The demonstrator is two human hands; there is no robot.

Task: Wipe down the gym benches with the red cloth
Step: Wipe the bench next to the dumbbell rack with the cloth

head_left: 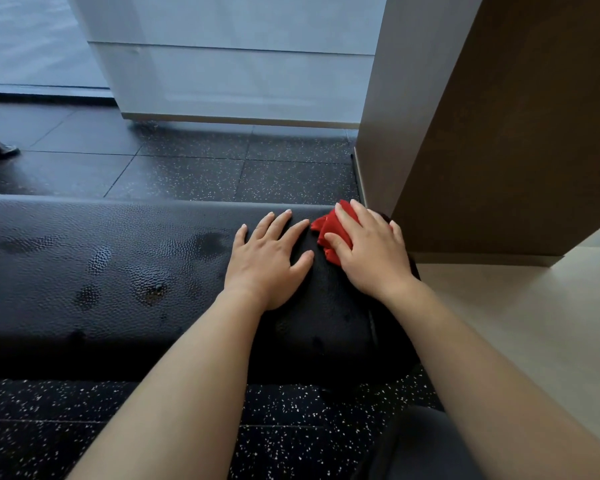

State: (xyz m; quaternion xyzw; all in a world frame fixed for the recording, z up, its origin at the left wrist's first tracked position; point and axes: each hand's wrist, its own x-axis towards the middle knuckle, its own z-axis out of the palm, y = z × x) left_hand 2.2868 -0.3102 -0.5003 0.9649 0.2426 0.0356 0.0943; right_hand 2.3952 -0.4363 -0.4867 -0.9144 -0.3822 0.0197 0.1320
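the right hand (368, 247) is pressing the bunched cloth (326, 226) with near-straight fingers onto the right end of the bench (118, 258), while the left hand (267, 258) is lying open and spread on the pad just beside it, holding nothing. the wipe is probably needing even pressure and overlapping passes leftward across the smudges (208, 242). the pillar (499, 133) is crowding that end, and a shoe (0, 147) is showing on the floor (187, 174) far left.

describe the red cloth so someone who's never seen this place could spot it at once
A long black padded bench crosses the middle of the view. At its right end, beside the brown pillar, the right hand presses on a bunched cloth. It is the only bright red thing, poking out from under that hand.
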